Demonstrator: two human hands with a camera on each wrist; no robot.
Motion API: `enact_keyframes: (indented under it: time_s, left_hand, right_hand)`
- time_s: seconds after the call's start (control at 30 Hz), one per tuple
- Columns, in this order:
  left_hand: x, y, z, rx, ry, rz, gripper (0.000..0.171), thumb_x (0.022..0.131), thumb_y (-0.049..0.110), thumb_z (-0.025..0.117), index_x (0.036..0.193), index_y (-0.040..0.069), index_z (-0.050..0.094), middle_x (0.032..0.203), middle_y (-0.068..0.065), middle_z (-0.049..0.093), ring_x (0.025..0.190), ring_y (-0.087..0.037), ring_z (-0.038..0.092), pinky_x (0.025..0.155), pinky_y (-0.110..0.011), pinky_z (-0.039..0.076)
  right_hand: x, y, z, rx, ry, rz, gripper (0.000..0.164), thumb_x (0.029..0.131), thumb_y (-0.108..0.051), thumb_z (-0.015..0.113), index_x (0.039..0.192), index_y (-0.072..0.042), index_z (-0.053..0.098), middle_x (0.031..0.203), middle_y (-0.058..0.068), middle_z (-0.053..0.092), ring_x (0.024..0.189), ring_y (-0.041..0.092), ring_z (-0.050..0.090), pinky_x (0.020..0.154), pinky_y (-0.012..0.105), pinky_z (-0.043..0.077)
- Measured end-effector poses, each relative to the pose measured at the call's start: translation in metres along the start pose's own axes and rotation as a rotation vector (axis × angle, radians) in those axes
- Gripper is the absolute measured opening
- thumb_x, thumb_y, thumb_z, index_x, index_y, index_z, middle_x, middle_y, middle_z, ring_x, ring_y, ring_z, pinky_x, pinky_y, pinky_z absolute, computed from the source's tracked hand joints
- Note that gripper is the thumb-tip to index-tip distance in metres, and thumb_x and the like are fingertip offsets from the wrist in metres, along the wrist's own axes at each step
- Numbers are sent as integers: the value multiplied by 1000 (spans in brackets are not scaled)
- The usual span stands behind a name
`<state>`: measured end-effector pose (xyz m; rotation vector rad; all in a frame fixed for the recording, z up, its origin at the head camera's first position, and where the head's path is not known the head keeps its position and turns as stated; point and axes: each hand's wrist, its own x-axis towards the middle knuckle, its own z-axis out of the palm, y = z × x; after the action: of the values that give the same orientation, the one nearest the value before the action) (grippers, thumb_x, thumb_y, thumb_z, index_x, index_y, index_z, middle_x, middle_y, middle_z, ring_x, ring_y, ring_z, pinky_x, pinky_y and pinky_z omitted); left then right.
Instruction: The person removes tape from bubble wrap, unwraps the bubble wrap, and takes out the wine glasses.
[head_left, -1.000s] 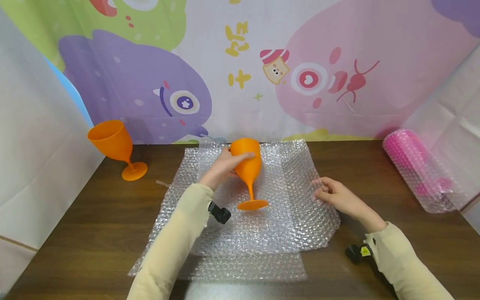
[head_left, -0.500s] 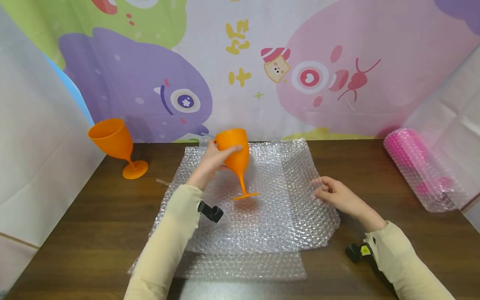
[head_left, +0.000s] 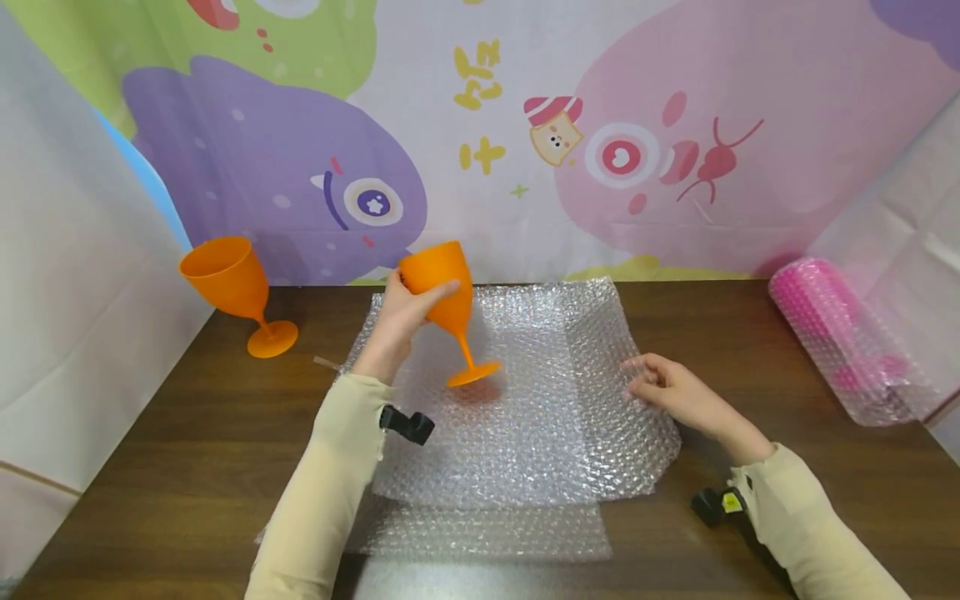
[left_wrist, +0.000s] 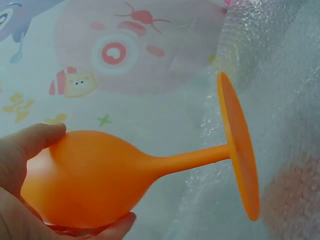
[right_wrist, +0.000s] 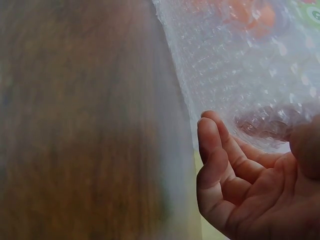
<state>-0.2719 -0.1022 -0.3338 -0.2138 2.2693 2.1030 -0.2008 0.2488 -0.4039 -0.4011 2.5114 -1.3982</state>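
My left hand (head_left: 396,321) grips the bowl of an orange plastic goblet (head_left: 442,292), thumb on the near side and fingers round the back. The goblet is tilted, its foot down to the right and held above the bubble wrap (head_left: 517,417). In the left wrist view its stem and round foot (left_wrist: 240,150) point to the right. My right hand (head_left: 675,396) pinches the right edge of the bubble wrap, which is slightly raised there. One finger shows through the wrap in the right wrist view; the other fingers (right_wrist: 212,145) are curled outside it.
A second orange goblet (head_left: 232,279) stands upright at the back left of the wooden table (head_left: 172,442). At the right lies a bubble-wrapped pink item (head_left: 832,333). A cartoon-printed cloth (head_left: 495,225) hangs behind the table, with white walls at both sides.
My left hand has moved left and back with the goblet, lifting it and tilting its foot to the right. The right hand has stayed at the wrap's edge.
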Motion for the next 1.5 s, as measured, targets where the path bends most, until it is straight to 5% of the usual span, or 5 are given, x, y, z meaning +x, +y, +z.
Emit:
enact_keyframes:
  time_s: [0.47, 0.8, 1.2, 1.5]
  left_hand:
    - [-2, 13, -21, -7, 111, 196, 84, 74, 23, 74, 137, 14, 18, 131, -11, 37, 114, -23, 44, 97, -34, 40]
    - [-8, 25, -45, -151, 204, 309, 83, 73, 16, 75, 134, 18, 20, 126, -6, 36, 110, -21, 44, 93, -34, 44]
    - [-7, 20, -67, -228, 315, 442, 82, 71, 14, 77, 132, 21, 23, 125, -4, 38, 112, -18, 44, 95, -32, 42]
    - [-9, 11, -88, -162, 416, 497, 86, 70, 11, 77, 135, 22, 23, 128, 0, 37, 113, -16, 41, 96, -31, 38]
  right_hand:
    - [-1, 2, 0, -28, 2, 4, 36, 90, -12, 52, 122, 6, 46, 88, 12, 63, 68, 8, 53, 55, 24, 47]
    - [0, 0, -1, -28, -4, 1, 38, 91, -11, 52, 123, 7, 45, 89, 13, 64, 70, 7, 54, 56, 24, 47]
    - [0, 2, -1, -44, -1, 16, 38, 91, -14, 53, 122, 7, 46, 91, 13, 64, 71, 7, 54, 58, 24, 46]
    - [1, 2, -1, -55, -1, 17, 40, 92, -16, 53, 123, 7, 45, 91, 12, 64, 72, 8, 53, 58, 24, 46]
